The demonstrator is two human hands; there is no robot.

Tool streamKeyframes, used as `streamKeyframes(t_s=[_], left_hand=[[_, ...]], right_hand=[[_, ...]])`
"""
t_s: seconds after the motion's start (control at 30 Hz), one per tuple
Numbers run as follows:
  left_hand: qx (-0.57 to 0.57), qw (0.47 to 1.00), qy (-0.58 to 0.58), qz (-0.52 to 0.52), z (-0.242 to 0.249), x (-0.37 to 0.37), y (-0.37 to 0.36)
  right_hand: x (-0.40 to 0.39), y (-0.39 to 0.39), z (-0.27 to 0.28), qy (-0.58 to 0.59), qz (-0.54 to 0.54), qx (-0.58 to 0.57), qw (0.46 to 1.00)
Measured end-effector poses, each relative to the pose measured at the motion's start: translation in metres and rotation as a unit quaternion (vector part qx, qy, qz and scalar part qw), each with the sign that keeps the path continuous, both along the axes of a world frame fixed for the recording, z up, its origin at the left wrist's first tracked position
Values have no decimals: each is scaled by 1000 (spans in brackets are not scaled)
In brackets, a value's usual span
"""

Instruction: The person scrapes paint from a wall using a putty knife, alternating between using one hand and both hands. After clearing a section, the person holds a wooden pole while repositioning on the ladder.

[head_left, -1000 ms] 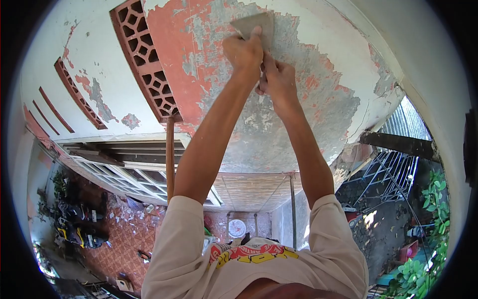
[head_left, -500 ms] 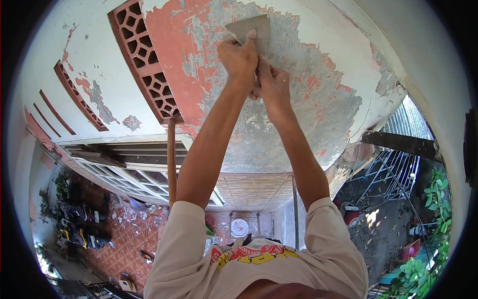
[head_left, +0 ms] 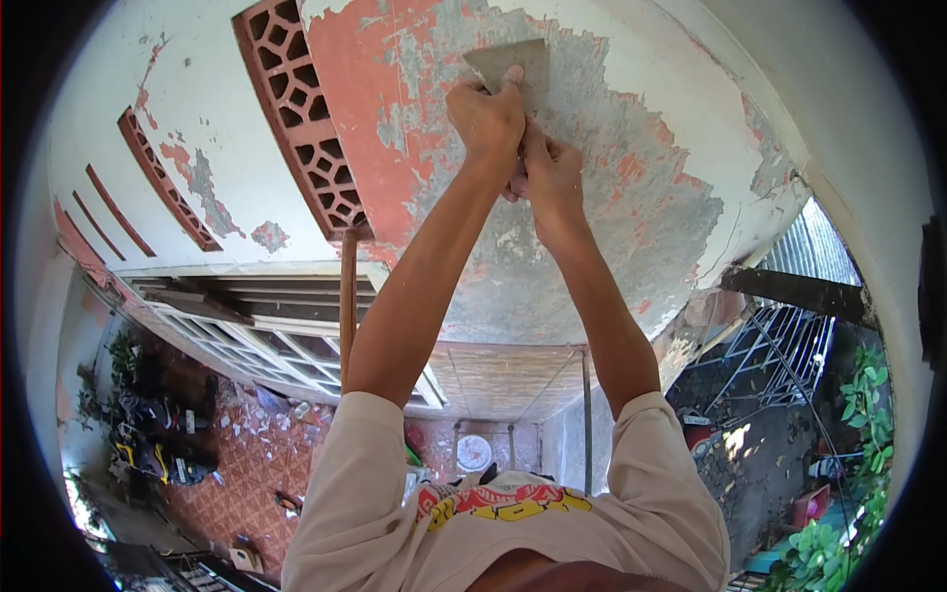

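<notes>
Both arms reach up to a wall (head_left: 612,187) with peeling red paint and bare grey patches. A flat metal scraper (head_left: 511,61) lies with its blade against the wall. My left hand (head_left: 487,113) presses on the blade with its fingers. Just below and to the right, my right hand (head_left: 548,178) is closed around the scraper's handle, which is mostly hidden by the two hands.
A red lattice vent block (head_left: 301,118) is set in the wall at the left. Far below are a window frame (head_left: 266,345), a tiled floor (head_left: 247,474) with paint flakes, parked motorbikes (head_left: 158,434), a white bucket (head_left: 473,452), a metal gate (head_left: 779,355) and plants (head_left: 838,533).
The scraper and both hands have shifted slightly up and then back down along the wall. The view has drifted a little to the right.
</notes>
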State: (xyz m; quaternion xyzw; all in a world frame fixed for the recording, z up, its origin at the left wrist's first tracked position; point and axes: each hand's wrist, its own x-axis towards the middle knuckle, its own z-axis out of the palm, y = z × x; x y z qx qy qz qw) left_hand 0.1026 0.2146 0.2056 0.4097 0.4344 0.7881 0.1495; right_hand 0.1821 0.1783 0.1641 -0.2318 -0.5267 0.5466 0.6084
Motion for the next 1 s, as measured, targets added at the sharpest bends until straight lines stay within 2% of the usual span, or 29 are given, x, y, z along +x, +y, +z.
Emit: streamKeyframes(t_s=[0.13,0.3,0.37,0.47,0.57,0.63,0.77,0.83,1.0], left_hand=[[1,999,31,-12,19,-3,1],[17,999,30,19,-10,-2,8],[16,999,35,8,2,-2,12],[-19,1000,6,5,33,6,3],[-1,999,38,-19,6,-2,11],[1,998,-24,-51,-6,2,5],[-23,995,-58,-80,33,6,-6],[-18,998,-24,-50,42,5,1],[-9,997,-61,-53,0,8,-6]], right_hand=[[-5,10,11,36,6,27,999],[1,-5,-2,0,-9,-7,1000],[2,2,9,-22,-21,4,1000],[1,11,25,34,34,24,999],[6,-6,16,-1,-12,5,1000],[12,-10,7,-22,-6,-14,1000],[8,6,26,-6,-1,27,1000],[7,11,35,15,2,39,999],[16,-10,9,-21,10,-18,1000]])
